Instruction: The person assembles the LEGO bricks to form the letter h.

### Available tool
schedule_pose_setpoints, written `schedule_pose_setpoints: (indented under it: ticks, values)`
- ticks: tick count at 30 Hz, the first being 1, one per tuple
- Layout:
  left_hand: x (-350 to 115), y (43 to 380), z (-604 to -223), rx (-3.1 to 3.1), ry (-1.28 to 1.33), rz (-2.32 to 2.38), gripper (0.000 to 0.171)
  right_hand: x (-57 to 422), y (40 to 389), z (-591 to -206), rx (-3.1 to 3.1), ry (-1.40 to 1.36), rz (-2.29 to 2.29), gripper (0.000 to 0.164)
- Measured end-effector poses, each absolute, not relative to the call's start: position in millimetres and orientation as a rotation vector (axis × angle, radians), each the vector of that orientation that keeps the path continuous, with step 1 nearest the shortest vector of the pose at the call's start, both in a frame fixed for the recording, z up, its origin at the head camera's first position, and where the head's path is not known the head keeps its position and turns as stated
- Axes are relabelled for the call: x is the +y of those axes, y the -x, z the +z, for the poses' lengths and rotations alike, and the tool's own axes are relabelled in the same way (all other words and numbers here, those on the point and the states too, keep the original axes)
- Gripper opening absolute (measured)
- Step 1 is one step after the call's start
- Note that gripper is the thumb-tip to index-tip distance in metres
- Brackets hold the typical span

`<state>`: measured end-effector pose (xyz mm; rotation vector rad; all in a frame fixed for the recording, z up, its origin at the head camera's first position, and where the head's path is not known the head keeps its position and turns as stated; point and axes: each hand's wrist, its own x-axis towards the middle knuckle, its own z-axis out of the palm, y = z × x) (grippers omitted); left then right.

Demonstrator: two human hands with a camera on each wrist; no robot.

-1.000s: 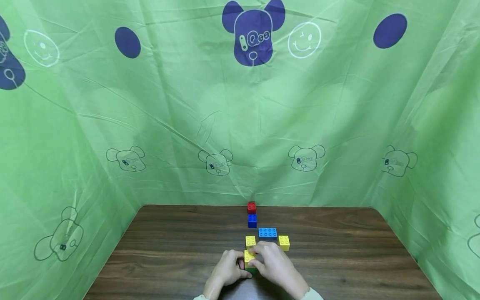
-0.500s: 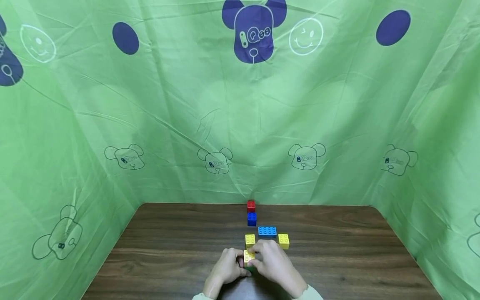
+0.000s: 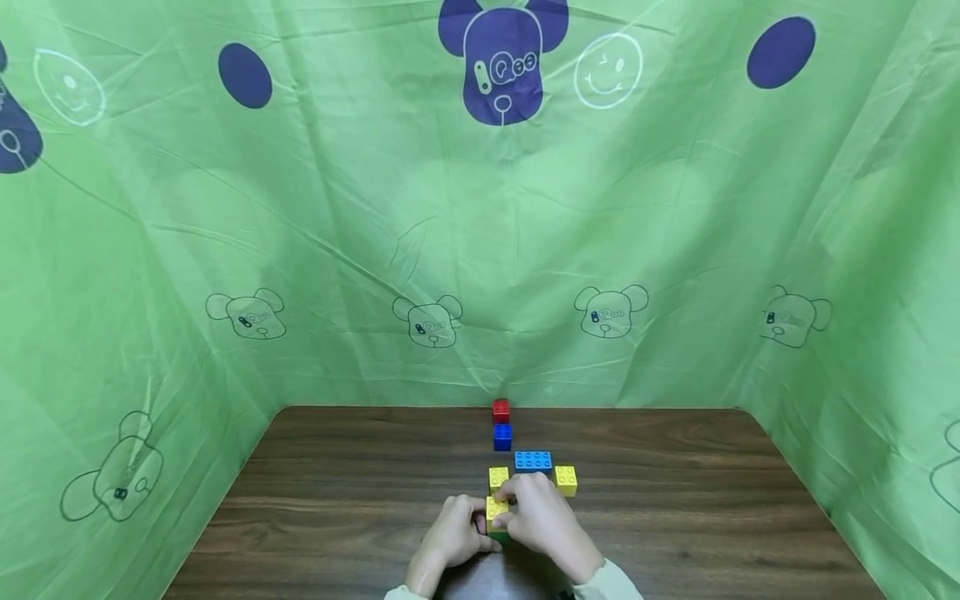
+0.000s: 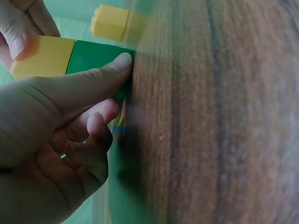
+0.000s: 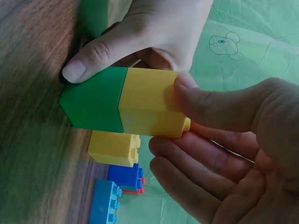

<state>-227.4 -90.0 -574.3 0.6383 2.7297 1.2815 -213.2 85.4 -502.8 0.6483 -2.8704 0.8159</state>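
A yellow toy building brick (image 5: 152, 91) sits on top of a green brick (image 5: 93, 98), their sides lined up. The green one stands on the wooden table. My left hand (image 3: 453, 533) pinches the green brick low down, with its thumb along one side in the left wrist view. With thumb and fingers, my right hand (image 3: 543, 518) grips the upper yellow brick near its studded top. The right fingers cover part of the studs. Just behind this stack stands another yellow brick (image 3: 498, 477), its front partly hidden.
Farther back are a light blue long brick (image 3: 532, 461), a dark blue brick (image 3: 502, 437) and a red brick (image 3: 500, 411) by the table's far edge. To the right lies one more yellow brick (image 3: 566, 481). A green printed cloth (image 3: 360, 217) encloses the table (image 3: 337, 492).
Both hands keep their grips on the stacked yellow and green bricks. The right hand and wrist have shifted slightly; the head view has moved a little. The other bricks stay in place.
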Motion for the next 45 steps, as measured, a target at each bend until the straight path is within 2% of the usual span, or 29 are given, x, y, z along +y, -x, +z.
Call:
schedule_pose_setpoints:
  ticks: [24, 45]
  values:
    - [-90.0, 219.4, -581.7, 2.673, -0.549, 1.275, 0.032, 84.8, 209.6, -504.6, -2.914, -0.614, 0.889, 0.017]
    - [-95.8, 217.3, -577.4, 2.703, -0.693, 1.283, 0.026, 87.4, 204.9, -502.2, -2.908, -0.634, 0.926, 0.019]
